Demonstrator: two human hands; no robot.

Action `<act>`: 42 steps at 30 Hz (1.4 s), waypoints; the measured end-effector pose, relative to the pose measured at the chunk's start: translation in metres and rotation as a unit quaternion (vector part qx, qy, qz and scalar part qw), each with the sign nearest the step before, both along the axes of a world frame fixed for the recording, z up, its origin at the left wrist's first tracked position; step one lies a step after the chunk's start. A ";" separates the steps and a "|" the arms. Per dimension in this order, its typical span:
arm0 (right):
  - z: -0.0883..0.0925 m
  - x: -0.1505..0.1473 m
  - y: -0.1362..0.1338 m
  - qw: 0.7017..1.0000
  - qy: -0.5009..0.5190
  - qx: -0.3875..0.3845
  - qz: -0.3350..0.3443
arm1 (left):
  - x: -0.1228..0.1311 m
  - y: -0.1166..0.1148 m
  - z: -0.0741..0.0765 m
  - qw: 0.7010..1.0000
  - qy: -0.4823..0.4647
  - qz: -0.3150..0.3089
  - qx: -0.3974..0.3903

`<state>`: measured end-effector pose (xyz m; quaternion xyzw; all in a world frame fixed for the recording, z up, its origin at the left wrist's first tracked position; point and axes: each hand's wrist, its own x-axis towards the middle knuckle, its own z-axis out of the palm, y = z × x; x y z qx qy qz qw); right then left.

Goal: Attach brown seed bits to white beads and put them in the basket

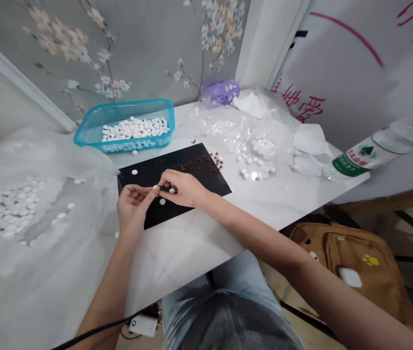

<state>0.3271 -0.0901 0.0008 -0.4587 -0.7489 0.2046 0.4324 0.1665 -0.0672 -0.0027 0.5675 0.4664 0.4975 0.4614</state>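
Observation:
Over a black mat [209, 182], my left hand [133, 201] pinches a small white round piece [155, 187] between thumb and fingertips. The fingers of my right hand [180, 187] are closed against the same piece from the right; anything else they hold is too small to make out. Other white pieces lie on the mat: one [134, 172] at the upper left, one [162, 201] below my fingers and one [171, 191] beside my right thumb. Small dark brown bits [202, 160] are scattered over the mat's upper right part and past its edge.
A blue basket [126, 146] of white pieces stands behind the mat. At the left lies a clear plastic bag [63, 170] with many more. Loose white pieces [255, 170], crumpled plastic [224, 129], a purple packet [221, 92] and a bottle [359, 158] are to the right.

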 end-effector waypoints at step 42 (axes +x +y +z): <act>-0.009 0.005 0.023 0.993 0.040 -0.060 -0.098 | -0.036 0.006 0.022 0.998 -0.039 0.040 -0.042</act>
